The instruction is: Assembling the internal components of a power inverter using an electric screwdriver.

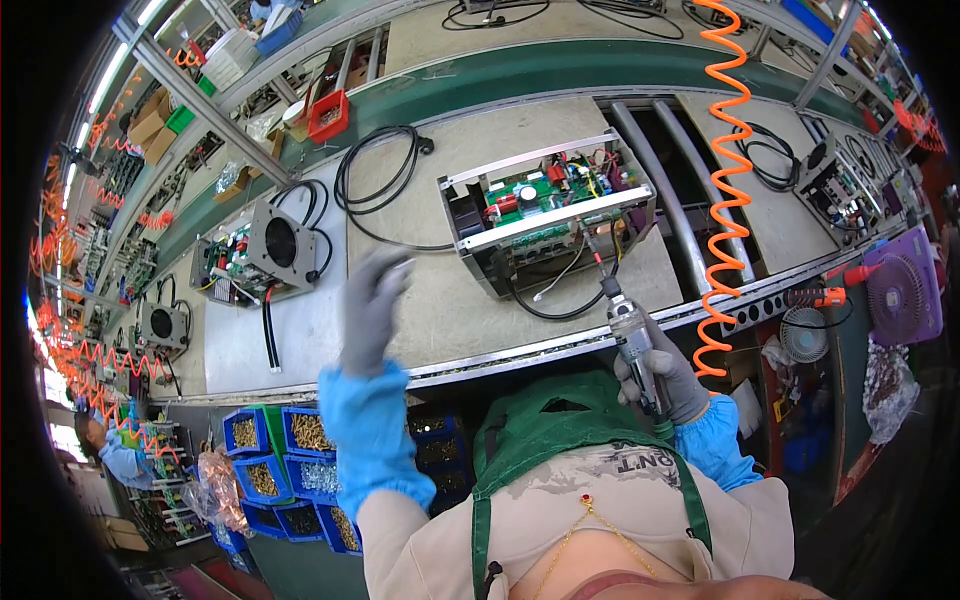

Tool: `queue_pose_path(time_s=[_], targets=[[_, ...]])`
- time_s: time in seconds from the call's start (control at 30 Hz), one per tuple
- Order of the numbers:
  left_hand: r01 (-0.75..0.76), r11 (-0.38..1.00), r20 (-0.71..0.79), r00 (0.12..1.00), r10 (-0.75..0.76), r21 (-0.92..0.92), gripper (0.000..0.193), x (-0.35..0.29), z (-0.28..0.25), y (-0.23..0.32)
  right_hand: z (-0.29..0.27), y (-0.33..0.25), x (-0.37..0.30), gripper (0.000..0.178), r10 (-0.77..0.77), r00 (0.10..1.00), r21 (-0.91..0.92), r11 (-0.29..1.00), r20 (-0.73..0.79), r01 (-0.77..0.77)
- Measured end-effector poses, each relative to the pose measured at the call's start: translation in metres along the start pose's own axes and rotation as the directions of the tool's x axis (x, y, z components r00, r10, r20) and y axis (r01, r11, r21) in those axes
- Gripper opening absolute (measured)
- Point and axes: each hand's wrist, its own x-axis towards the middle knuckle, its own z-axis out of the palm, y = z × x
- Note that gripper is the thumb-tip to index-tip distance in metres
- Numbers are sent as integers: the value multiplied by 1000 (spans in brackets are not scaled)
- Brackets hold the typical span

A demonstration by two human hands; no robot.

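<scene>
Head-worn fisheye, left of pair. Looks steeply down from near side of open-framed unit (540, 232), fairly close; takes in wearer's torso (600, 490) short of it, tabletop (440, 320) stretching either side.

The left forearm (372, 435), blue-sleeved, points away from the body; the gray-gloved left hand (371, 310) is blurred, its fingers (376, 270) bent, their grip unclear; the right forearm (716, 442), also blue-sleeved, angles inward; the gray-gloved right hand (676, 375) curls its fingers closed
</scene>
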Motion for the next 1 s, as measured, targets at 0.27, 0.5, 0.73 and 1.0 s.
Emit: queue_pose_path(time_s=[0.27, 0.5, 0.73, 1.0], targets=[[-565, 733, 657, 722, 217, 378, 21, 137, 140, 3, 12, -4, -3, 99, 47, 999, -73, 996, -9, -47], [-461, 774, 755, 655, -33, 434, 23, 155, 157, 22, 11, -6, -2, 98, 51, 999, -41, 998, -4, -51], [-401, 771, 725, 680, -111, 494, 26, 153, 156, 29, 14, -5, -3, 95, 36, 999, -15, 999, 4, -36], [-349, 800, 700, 703, -121, 489, 25, 151, 156, 29, 13, 0, -2, 93, 24, 1000, -6, 1000, 15, -24]])
